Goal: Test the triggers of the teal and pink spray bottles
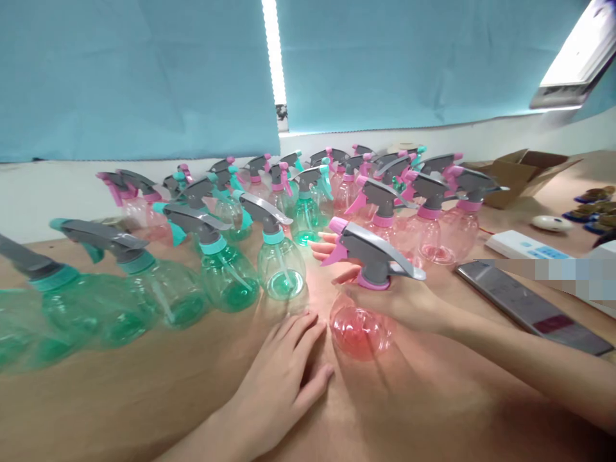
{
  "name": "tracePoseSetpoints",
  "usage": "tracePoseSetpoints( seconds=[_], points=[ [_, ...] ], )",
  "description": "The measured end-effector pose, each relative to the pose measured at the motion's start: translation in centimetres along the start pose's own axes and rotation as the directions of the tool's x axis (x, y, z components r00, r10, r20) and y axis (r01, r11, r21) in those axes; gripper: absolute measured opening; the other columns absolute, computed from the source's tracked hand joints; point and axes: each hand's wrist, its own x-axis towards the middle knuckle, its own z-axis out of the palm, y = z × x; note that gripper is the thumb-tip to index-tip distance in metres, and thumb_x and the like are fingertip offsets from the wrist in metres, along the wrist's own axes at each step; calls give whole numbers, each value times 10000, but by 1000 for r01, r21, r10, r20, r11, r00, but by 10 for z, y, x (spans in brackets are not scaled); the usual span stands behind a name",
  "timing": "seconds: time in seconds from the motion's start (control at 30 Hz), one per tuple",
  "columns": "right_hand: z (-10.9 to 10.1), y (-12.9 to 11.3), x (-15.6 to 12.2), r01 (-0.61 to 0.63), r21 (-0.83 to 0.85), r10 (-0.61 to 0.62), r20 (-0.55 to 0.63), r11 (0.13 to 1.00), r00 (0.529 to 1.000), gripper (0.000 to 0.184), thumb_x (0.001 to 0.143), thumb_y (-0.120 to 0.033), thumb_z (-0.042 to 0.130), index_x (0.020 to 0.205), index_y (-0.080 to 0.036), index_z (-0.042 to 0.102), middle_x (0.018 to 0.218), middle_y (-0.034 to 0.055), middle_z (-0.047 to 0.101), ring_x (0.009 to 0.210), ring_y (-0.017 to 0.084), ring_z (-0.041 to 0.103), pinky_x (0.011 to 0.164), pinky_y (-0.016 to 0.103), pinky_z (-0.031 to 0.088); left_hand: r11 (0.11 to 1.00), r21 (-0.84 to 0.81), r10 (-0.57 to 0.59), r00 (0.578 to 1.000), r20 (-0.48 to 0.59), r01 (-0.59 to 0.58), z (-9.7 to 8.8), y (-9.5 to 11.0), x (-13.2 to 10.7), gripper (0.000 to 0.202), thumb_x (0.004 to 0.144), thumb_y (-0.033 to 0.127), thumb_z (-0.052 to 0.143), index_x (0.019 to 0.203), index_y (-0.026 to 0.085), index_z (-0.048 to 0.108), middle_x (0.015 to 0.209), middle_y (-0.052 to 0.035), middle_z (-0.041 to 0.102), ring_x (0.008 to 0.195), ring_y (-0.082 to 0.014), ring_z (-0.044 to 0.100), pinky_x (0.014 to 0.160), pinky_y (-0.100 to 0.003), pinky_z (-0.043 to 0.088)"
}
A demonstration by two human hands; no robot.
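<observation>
My left hand (289,366) lies on the table with its fingers stretched out and thumb apart, holding nothing. Just right of its fingertips stands a clear pink spray bottle (362,330) with a grey and pink trigger head. My right hand (344,256) reaches past this bottle's neck from the right, its fingers extended and spread toward the left. The trigger head and clear body partly cover that hand, so whether its palm touches the bottle is unclear. Nearest beyond my hands is a pale green spray bottle (282,266); a darker green spray bottle (231,282) stands beside it.
Many more spray bottles, green at left and pink at right (436,237), crowd the table. A phone (529,308), a white power strip (527,247), a white mouse (552,223) and an open cardboard box (517,176) lie at right. Blue sheeting (144,77) hangs behind.
</observation>
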Motion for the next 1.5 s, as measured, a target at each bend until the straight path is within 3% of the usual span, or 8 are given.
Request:
tracePoseSetpoints(
  seconds=[0.2, 0.37, 0.57, 0.73, 0.97, 1.1, 1.2, 1.5],
  points=[
    [2, -1, -6, -12, 16, 11, 14, 1000, 1000, 279, 788, -271, 562, 1063, -259, 609, 763, -2, 659, 709, 197, 612, 651, 346, 521, 1000, 3, 2, 1000, 3, -2, 0, 0, 2, 449, 950, 325, 491, 1366, 173, 414, 1409, -123, 457, 1301, -297, 405, 1050, -505, 380],
    [4, -4, -9, 10, 30, -10, 22, 1000, 1000, 143, 797, -265, 591, 939, -267, 574, 906, -8, 616, 697, 139, 571, 644, 287, 524, 1000, 3, 9, 1000, -12, -9, 0, -1, 1, 428, 959, 342, 479, 1355, 186, 430, 1400, -114, 469, 1293, -300, 416, 1041, -507, 390],
    [3, -7, -7, -8, 56, 6, 31, 998, 1000, 407, 790, -203, 594, 1184, -278, 521, 816, -23, 600, 658, 134, 578, 610, 275, 520, 1000, 4, 20, 1000, -24, -19, 1, -3, 1, 414, 961, 343, 474, 1346, 197, 438, 1394, -107, 474, 1279, -304, 432, 1033, -515, 398],
    [4, -5, -5, 15, 36, -16, 21, 999, 1000, 361, 766, -286, 634, 1121, -289, 569, 780, -20, 603, 649, 150, 565, 563, 284, 495, 1000, 5, 25, 999, -29, -25, 1, -2, 2, 398, 956, 332, 483, 1327, 189, 449, 1374, -112, 488, 1270, -302, 437, 1032, -515, 397],
    [3, -8, -10, -71, 112, 65, 52, 991, 996, 179, 740, -214, 568, 901, -286, 600, 526, -68, 319, 500, 119, 362, 457, 241, 334, 1000, -8, 13, 1000, -17, -13, 0, -1, 3, 377, 942, 320, 516, 1292, 182, 487, 1376, -114, 480, 1264, -308, 440, 1026, -511, 402],
    [1, -8, -11, -61, 129, 47, 103, 990, 994, 33, 741, -222, 571, 736, -253, 581, 552, -55, 394, 511, 111, 364, 479, 247, 354, 1000, -10, 11, 1000, -15, -11, 0, -1, 3, 378, 946, 320, 514, 1299, 189, 479, 1377, -111, 478, 1268, -301, 435, 1030, -507, 399],
    [0, -7, -10, -45, 71, 36, 112, 996, 993, 178, 751, -205, 547, 584, -227, 489, 531, -53, 388, 491, 100, 364, 458, 240, 356, 1000, -19, 10, 1000, -29, -10, 0, -1, 2, 363, 942, 320, 518, 1282, 195, 496, 1370, -102, 488, 1265, -301, 443, 1029, -498, 405],
    [-4, -7, -6, 58, -63, -53, 80, 996, 995, 181, 729, -187, 592, 894, -224, 658, 787, 4, 685, 788, 202, 667, 673, 322, 563, 1000, -12, 14, 1000, -8, -14, 0, -1, 2, 389, 944, 315, 503, 1310, 185, 482, 1382, -113, 484, 1281, -303, 429, 1044, -490, 391]
  ],
)
